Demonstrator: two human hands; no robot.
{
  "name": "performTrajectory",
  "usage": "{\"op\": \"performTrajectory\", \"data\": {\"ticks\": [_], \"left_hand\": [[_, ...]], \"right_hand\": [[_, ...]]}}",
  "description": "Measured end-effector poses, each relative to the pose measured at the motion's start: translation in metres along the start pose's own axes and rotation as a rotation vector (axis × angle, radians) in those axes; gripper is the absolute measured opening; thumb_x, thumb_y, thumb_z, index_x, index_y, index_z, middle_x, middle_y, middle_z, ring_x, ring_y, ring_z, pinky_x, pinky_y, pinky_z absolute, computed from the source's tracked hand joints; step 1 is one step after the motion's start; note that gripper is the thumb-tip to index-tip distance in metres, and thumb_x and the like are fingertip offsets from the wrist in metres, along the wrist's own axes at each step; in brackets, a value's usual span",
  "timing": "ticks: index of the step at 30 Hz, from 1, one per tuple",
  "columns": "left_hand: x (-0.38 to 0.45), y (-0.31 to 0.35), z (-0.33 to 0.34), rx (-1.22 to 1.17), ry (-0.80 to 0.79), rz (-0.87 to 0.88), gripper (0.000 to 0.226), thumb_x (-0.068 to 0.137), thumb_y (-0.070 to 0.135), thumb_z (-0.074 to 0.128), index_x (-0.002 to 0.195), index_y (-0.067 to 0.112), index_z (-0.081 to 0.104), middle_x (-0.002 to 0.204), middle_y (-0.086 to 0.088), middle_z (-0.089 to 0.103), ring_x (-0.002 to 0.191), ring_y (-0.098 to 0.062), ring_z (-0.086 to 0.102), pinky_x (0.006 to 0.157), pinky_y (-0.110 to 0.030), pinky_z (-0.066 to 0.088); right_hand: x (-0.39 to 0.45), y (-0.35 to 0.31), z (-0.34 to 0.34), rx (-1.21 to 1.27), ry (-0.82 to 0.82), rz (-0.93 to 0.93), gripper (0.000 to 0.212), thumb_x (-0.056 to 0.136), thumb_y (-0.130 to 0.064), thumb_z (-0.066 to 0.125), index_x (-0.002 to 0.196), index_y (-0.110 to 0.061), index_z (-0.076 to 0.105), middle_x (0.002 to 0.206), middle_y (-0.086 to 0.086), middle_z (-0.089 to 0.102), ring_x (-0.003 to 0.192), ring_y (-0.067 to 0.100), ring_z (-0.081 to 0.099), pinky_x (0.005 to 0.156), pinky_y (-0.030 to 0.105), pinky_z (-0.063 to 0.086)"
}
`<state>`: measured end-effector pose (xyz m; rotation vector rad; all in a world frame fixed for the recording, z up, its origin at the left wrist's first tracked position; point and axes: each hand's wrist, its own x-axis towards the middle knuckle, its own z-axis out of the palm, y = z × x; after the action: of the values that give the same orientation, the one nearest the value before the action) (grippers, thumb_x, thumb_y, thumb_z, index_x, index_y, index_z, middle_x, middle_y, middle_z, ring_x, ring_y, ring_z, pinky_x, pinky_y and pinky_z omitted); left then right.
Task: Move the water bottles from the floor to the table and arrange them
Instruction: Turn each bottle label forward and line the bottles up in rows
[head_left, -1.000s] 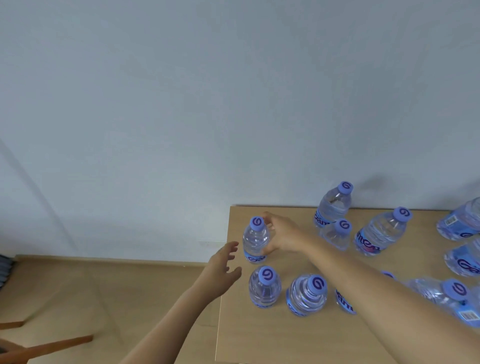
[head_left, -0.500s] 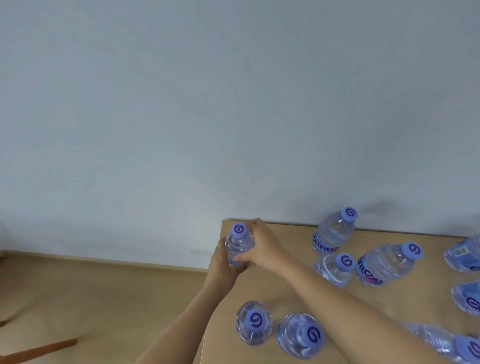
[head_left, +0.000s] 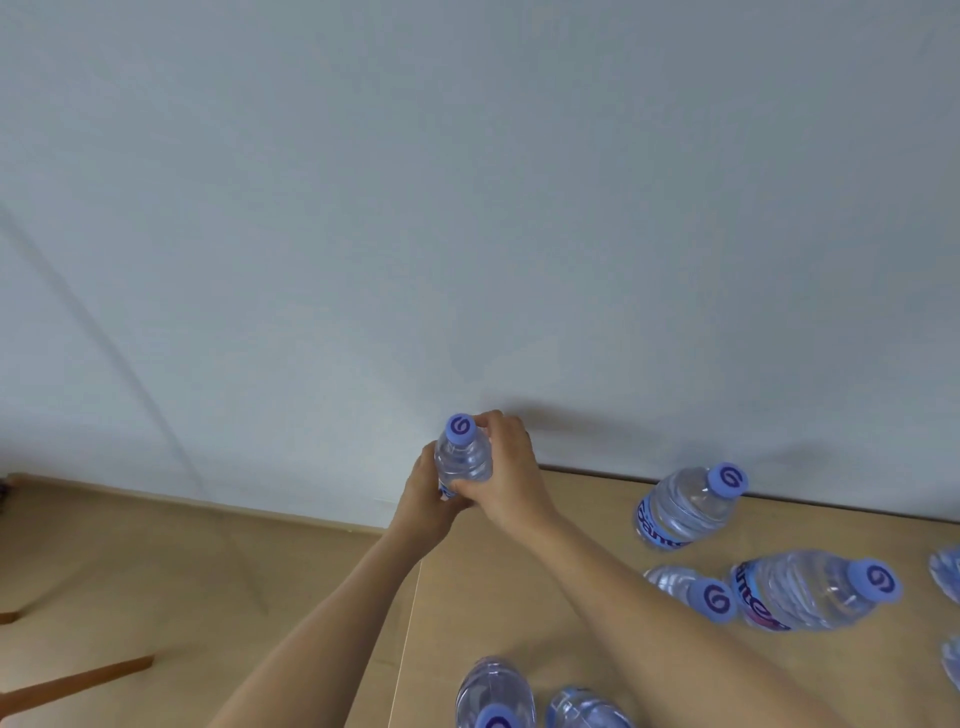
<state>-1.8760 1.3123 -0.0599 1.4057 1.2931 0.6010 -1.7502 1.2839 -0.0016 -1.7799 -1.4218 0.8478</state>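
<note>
Bottle (head_left: 464, 460) sits upright between both my hands at the surface's (head_left: 519, 597) far left corner, against the wall (head_left: 467, 208). My left hand (head_left: 426, 506) wraps its lower body from 8 o'clock and my right hand (head_left: 506, 470) curls round it from 3 o'clock, both grips closed on it. Other bottles (head_left: 685, 506) stand at its 4 and 6 o'clock.

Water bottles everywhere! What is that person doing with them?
A person is lining up water bottles on a wooden table. Both hands are on one bottle at the table's far left corner by the wall: the left hand holds it low down and the right hand wraps round its side. Other blue-capped bottles already stand on the table to the right and nearer the camera.
</note>
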Motion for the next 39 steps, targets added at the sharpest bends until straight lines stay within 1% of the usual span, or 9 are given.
{"op": "performTrajectory", "data": {"ticks": [5, 12, 19, 22, 24, 27, 29, 32, 39], "left_hand": [[0.010, 0.003, -0.004, 0.020, -0.011, 0.040, 0.058, 0.076, -0.007, 0.072, 0.120, 0.022, 0.048, 0.114, 0.008, 0.058, 0.096, 0.007, 0.057, 0.073, -0.010, 0.047], [0.014, 0.002, -0.010, 0.053, -0.062, 0.037, 0.058, 0.076, -0.010, 0.068, 0.118, 0.024, 0.048, 0.111, 0.009, 0.060, 0.101, -0.009, 0.058, 0.083, -0.020, 0.048], [0.011, 0.015, -0.015, 0.141, -0.030, 0.010, 0.067, 0.061, 0.009, 0.081, 0.119, 0.019, 0.048, 0.106, 0.010, 0.062, 0.098, -0.018, 0.059, 0.082, -0.029, 0.049], [0.003, 0.023, -0.012, 0.178, 0.065, -0.111, 0.083, 0.050, 0.028, 0.090, 0.113, 0.011, 0.038, 0.112, -0.002, 0.050, 0.100, -0.020, 0.052, 0.086, -0.036, 0.050], [-0.006, 0.028, -0.008, 0.188, 0.126, -0.253, 0.069, 0.063, 0.023, 0.089, 0.102, 0.008, 0.033, 0.107, -0.006, 0.040, 0.098, -0.021, 0.047, 0.082, -0.035, 0.046], [-0.027, 0.040, -0.002, 0.175, -0.044, -0.436, 0.042, 0.079, 0.022, 0.077, 0.084, 0.013, 0.035, 0.086, -0.001, 0.036, 0.075, -0.016, 0.042, 0.065, -0.029, 0.037], [-0.040, 0.051, 0.002, 0.180, -0.217, -0.469, 0.033, 0.083, 0.026, 0.072, 0.092, 0.013, 0.043, 0.088, -0.001, 0.045, 0.074, -0.014, 0.045, 0.060, -0.024, 0.039], [-0.046, 0.072, 0.010, 0.225, -0.332, -0.378, 0.045, 0.082, 0.034, 0.072, 0.115, 0.014, 0.049, 0.105, -0.003, 0.054, 0.087, -0.015, 0.052, 0.071, -0.021, 0.045], [-0.049, 0.126, 0.035, 0.279, -0.452, -0.198, 0.038, 0.085, 0.037, 0.068, 0.114, 0.014, 0.055, 0.102, 0.001, 0.057, 0.085, -0.011, 0.055, 0.071, -0.018, 0.045]], "right_hand": [[0.007, 0.003, 0.005, 0.020, 0.045, -0.013, 0.060, 0.069, -0.018, 0.083, 0.120, -0.018, 0.051, 0.114, -0.002, 0.047, 0.110, 0.015, 0.044, 0.081, 0.022, 0.042], [0.008, -0.003, 0.005, 0.010, 0.062, 0.085, 0.058, 0.066, -0.020, 0.084, 0.094, -0.019, 0.034, 0.098, -0.005, 0.040, 0.096, 0.017, 0.048, 0.068, 0.024, 0.039], [0.007, -0.015, 0.001, -0.075, 0.048, 0.105, 0.058, 0.067, -0.025, 0.084, 0.102, -0.016, 0.039, 0.103, -0.003, 0.038, 0.105, 0.018, 0.046, 0.069, 0.025, 0.037], [0.007, -0.012, -0.018, -0.152, -0.015, 0.109, 0.059, 0.069, -0.027, 0.082, 0.111, -0.008, 0.045, 0.109, 0.000, 0.043, 0.110, 0.018, 0.045, 0.073, 0.028, 0.039], [0.005, -0.008, -0.037, -0.187, -0.045, 0.100, 0.055, 0.072, -0.022, 0.080, 0.114, -0.009, 0.047, 0.117, 0.002, 0.047, 0.116, 0.019, 0.045, 0.077, 0.027, 0.039], [0.001, -0.006, -0.075, -0.264, -0.076, 0.106, 0.052, 0.077, -0.022, 0.077, 0.121, -0.012, 0.051, 0.126, 0.002, 0.049, 0.121, 0.018, 0.042, 0.091, 0.031, 0.043], [-0.004, -0.006, -0.106, -0.315, -0.090, 0.130, 0.050, 0.078, -0.020, 0.075, 0.123, -0.015, 0.052, 0.129, 0.003, 0.049, 0.121, 0.017, 0.044, 0.094, 0.031, 0.044], [-0.015, 0.000, -0.151, -0.386, -0.082, 0.204, 0.050, 0.078, -0.023, 0.077, 0.122, -0.018, 0.054, 0.127, 0.001, 0.048, 0.112, 0.016, 0.053, 0.093, 0.032, 0.046], [-0.050, 0.045, -0.195, -0.256, -0.013, 0.435, 0.060, 0.069, -0.028, 0.087, 0.118, -0.013, 0.055, 0.111, 0.000, 0.051, 0.101, 0.017, 0.051, 0.082, 0.026, 0.040]]}}
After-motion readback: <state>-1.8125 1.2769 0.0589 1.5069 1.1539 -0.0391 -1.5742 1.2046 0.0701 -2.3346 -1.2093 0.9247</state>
